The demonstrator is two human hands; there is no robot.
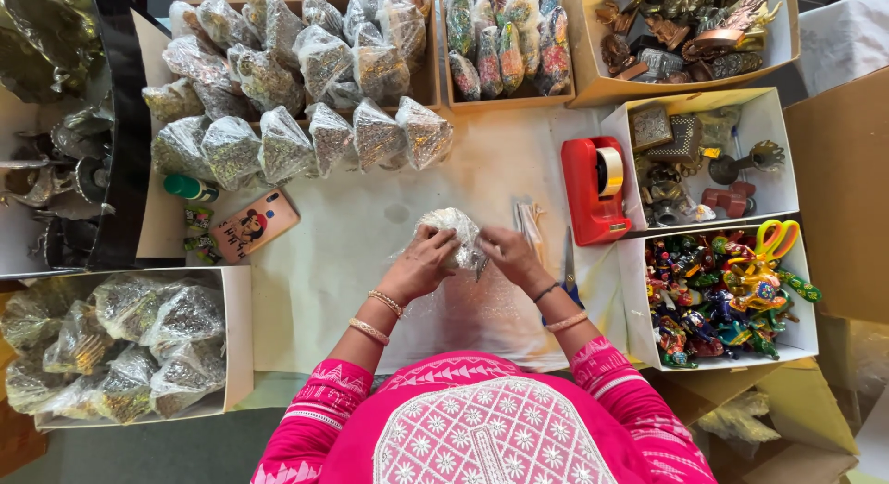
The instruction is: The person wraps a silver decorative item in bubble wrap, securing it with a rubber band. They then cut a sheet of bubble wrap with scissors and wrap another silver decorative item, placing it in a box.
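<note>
A small object wrapped in clear bubble wrap sits at the middle of the white-covered table. My left hand grips its left side. My right hand presses against its right side, fingers closed on the wrap. Under my wrists lies a sheet of bubble wrap. A thin bundle of strips lies just right of the object.
A red tape dispenser stands to the right. Several wrapped pieces crowd the far side, more fill a box at left. Boxes at right hold metal figures and colourful figurines with scissors. A phone lies left.
</note>
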